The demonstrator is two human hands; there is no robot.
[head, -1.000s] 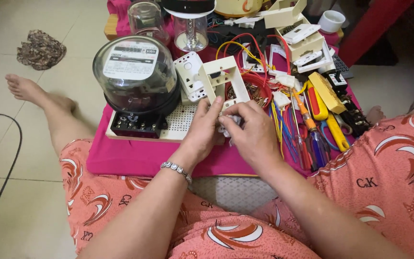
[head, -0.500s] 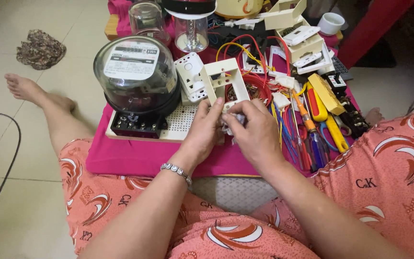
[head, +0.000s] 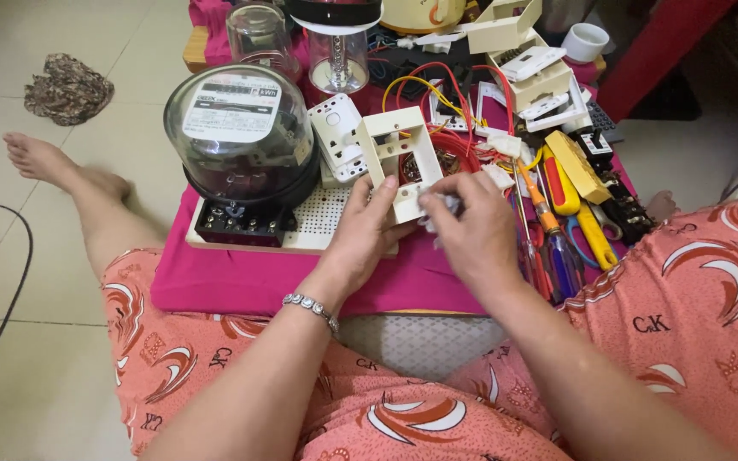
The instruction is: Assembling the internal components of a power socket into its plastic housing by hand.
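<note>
My left hand (head: 367,229) grips the lower edge of a cream rectangular switch frame (head: 401,158), tilted up over the pink cloth (head: 241,277). My right hand (head: 471,224) pinches a small white switch part (head: 442,205) right beside the frame's lower right corner. Red and yellow wires (head: 437,94) loop behind the frame. A silver bracelet (head: 307,306) circles my left wrist.
A round glass-domed electric meter (head: 241,137) sits on a white perforated board (head: 326,218) to the left. Screwdrivers and pliers (head: 557,213) lie at the right, cream switch boxes (head: 531,68) behind. A black cable (head: 2,299) crosses the tiled floor; my bare leg (head: 70,179) stretches left.
Both hands have lifted the cream frame slightly and tilted it more upright; my right hand has shifted a little to the right with the small white part.
</note>
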